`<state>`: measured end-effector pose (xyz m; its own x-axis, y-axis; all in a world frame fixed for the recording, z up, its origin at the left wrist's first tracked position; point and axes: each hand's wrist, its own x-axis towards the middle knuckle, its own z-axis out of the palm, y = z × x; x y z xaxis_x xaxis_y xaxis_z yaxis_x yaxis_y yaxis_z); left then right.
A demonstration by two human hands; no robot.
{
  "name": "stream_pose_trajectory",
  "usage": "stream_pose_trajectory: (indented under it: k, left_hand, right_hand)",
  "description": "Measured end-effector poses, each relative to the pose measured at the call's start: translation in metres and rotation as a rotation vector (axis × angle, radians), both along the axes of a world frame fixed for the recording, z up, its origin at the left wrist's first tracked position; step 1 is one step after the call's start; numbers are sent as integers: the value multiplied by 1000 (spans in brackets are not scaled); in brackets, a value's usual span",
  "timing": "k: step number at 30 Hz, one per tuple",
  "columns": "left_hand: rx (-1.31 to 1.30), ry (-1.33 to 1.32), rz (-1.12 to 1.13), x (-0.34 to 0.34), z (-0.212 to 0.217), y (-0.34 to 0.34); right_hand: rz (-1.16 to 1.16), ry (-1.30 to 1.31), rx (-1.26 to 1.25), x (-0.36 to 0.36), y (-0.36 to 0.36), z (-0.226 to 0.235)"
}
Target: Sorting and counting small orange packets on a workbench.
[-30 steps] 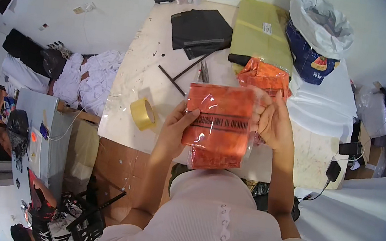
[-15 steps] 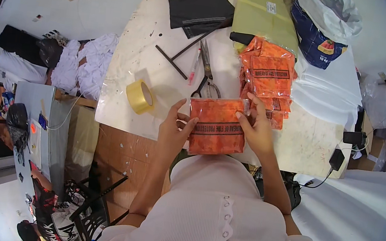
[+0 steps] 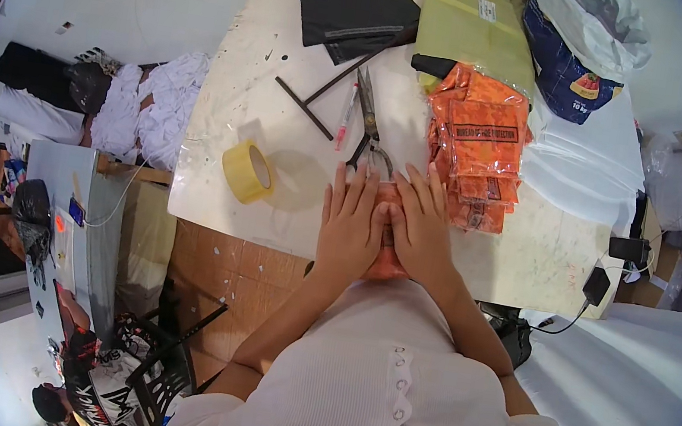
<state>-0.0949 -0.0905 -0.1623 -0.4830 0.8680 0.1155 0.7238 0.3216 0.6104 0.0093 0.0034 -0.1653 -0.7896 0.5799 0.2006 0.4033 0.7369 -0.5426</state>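
Both hands, left hand (image 3: 350,225) and right hand (image 3: 424,229), press flat and open on an orange plastic pouch (image 3: 387,263) at the table edge (image 3: 267,242), so it may slip off.

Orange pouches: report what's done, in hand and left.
Done: a stack of orange pouches lies on the table. In hand: left hand and right hand press one pouch flat at the table's edge. Left: no loose pouches are visible.

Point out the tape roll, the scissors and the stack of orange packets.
tape roll (image 3: 247,171), head view, yellow outer band.
scissors (image 3: 368,121), head view, blades near pivot.
stack of orange packets (image 3: 480,137), head view, top packet's face.
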Motion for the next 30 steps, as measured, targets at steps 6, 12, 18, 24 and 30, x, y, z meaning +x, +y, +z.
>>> stream_pose_trajectory:
  k: [6,12,18,24,30]
  left_hand:
    - [-80,151,-3,5,-14,1]
    - [-52,61,11,3,-22,0]
    - [-136,137,33,0,-15,1]
    - [-114,5,12,-7,5,-3]
    - [-48,11,11,-11,14,-7]
  right_hand:
    - [-22,9,-19,3,-2,-13]
    - [-24,0,-47,1,-4,-17]
    - [-104,32,23,2,20,-12]
    - [-123,216,247,12,172,0]
    - [64,-216,436,11,221,-17]
